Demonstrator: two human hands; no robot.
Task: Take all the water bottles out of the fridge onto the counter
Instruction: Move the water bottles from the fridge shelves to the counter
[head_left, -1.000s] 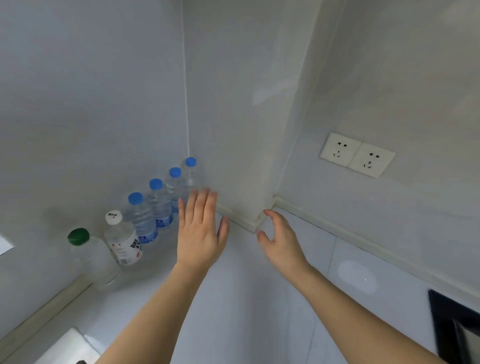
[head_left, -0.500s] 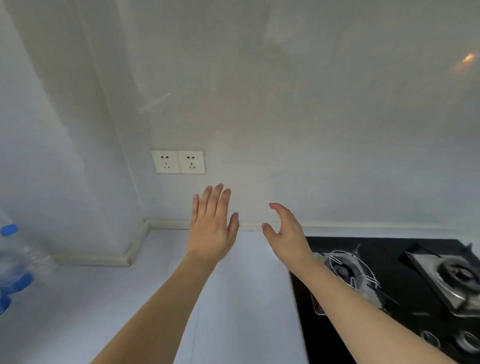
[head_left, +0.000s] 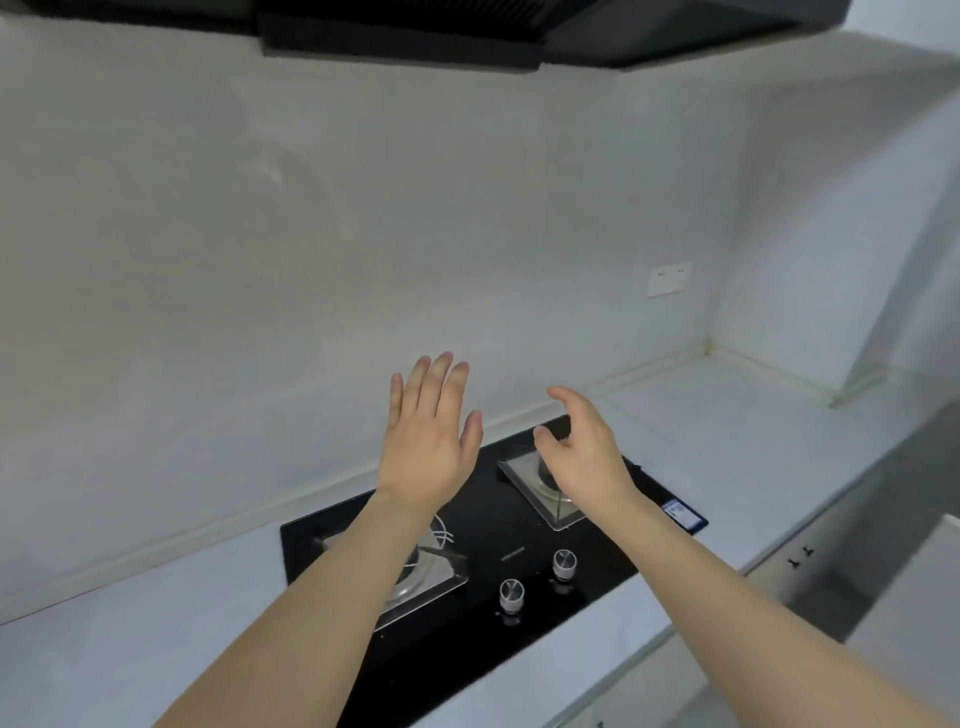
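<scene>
While you look down through the head camera, your left hand (head_left: 423, 457) is up in front of you with its fingers spread flat, and it holds nothing. Your right hand (head_left: 584, 457) is just beside it, loosely curved with the thumb apart, and it holds nothing too. Both hands hang in the air above the black stove (head_left: 519, 608), which sits in the white table (head_left: 727, 431). Two round knobs (head_left: 535, 577) are at the front of the stove, near you. A dark hood (head_left: 415, 26) is at the top, and a white wall plug (head_left: 669, 278) is far off to the right.

No water bottles and no fridge show in this view, so you cannot tell where they are from here. I think you need to find the fridge next.

Watch out for the stove. If your arms drop low, they could bump a knob and turn it. If you put a bottle on a burner, it could tip over
</scene>
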